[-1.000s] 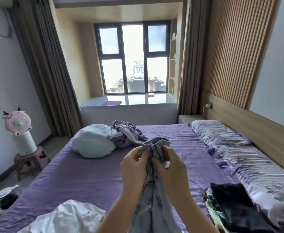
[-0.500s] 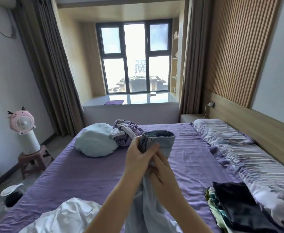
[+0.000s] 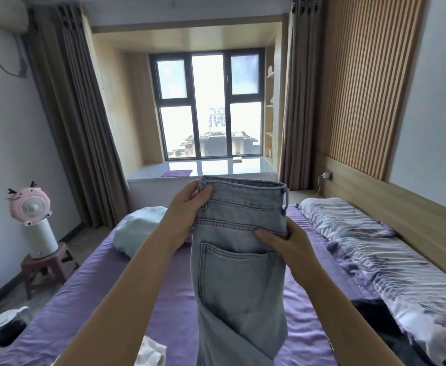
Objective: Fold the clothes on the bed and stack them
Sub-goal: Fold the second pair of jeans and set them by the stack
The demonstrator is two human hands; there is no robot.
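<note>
Now spread: light-blue jeans [image 3: 239, 249], bunched a second ago; waistband pinched by left hand [image 3: 187, 215], side seam by right hand [image 3: 286, 243]. Folding judged ready.

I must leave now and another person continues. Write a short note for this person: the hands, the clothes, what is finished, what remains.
Left hand: grips the waistband corner of the light blue jeans.
Right hand: pinches the jeans' other edge, just above the back pocket.
Jeans: held up over the purple bed, pocket side toward you, legs hanging down, not yet folded.
Done: a dark stack lies at the right, near the pillows.
Left: fold the jeans and stack them; a white garment at the near edge also waits.
</note>
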